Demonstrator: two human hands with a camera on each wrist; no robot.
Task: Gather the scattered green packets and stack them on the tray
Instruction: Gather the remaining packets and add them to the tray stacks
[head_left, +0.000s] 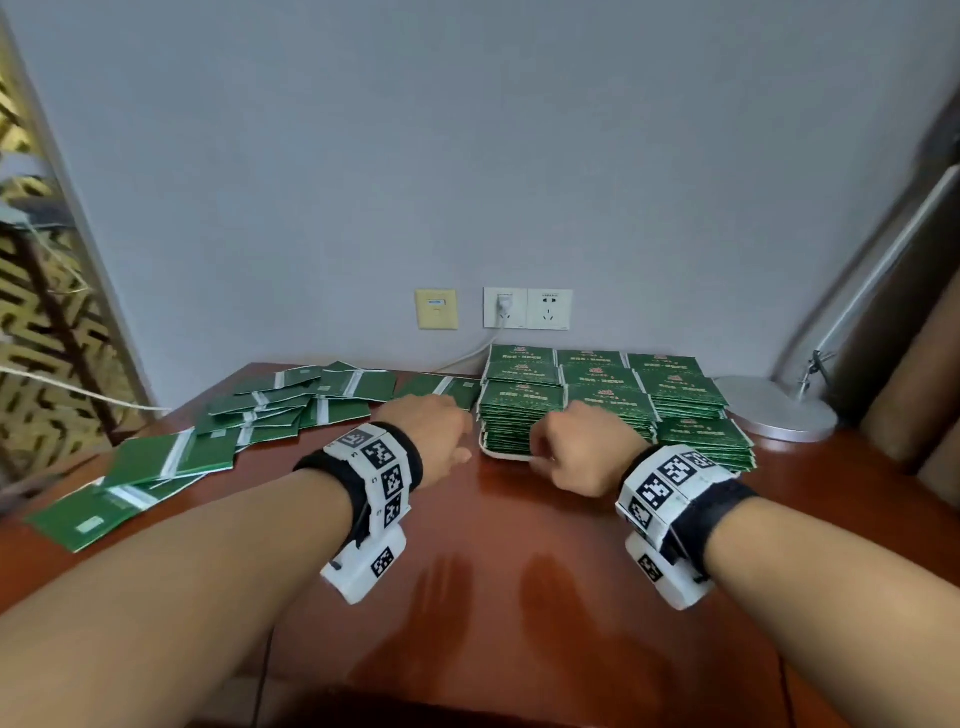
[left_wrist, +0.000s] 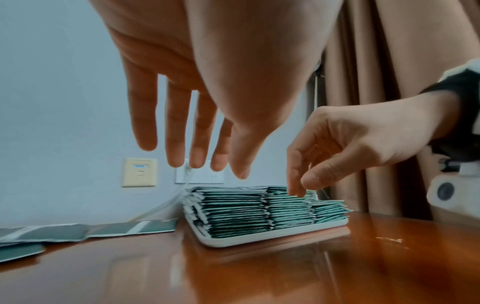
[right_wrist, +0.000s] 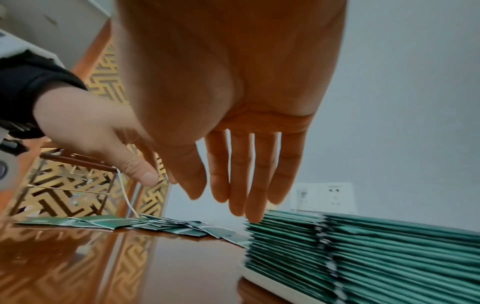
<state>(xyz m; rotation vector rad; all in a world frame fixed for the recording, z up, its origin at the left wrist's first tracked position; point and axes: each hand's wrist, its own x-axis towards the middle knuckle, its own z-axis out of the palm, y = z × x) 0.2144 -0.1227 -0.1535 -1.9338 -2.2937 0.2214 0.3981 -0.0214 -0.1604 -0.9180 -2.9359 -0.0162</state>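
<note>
Green packets (head_left: 597, 395) stacked in rows on white tray (left_wrist: 262, 239), far right of table (head_left: 493, 597). More packets (head_left: 249, 421) lie scattered left. Right hand (head_left: 582, 452) fingertips touch the stack's near-left corner, fingers straight. Left hand (head_left: 431, 441) hovers beside, fingers apart, holding nothing.

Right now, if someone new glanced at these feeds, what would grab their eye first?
Most likely the stacked green packets filling the white tray by the wall, with the right hand at their near edge. Next, the scattered green packets fanned over the table's left side, and the left hand open, holding nothing.
</note>
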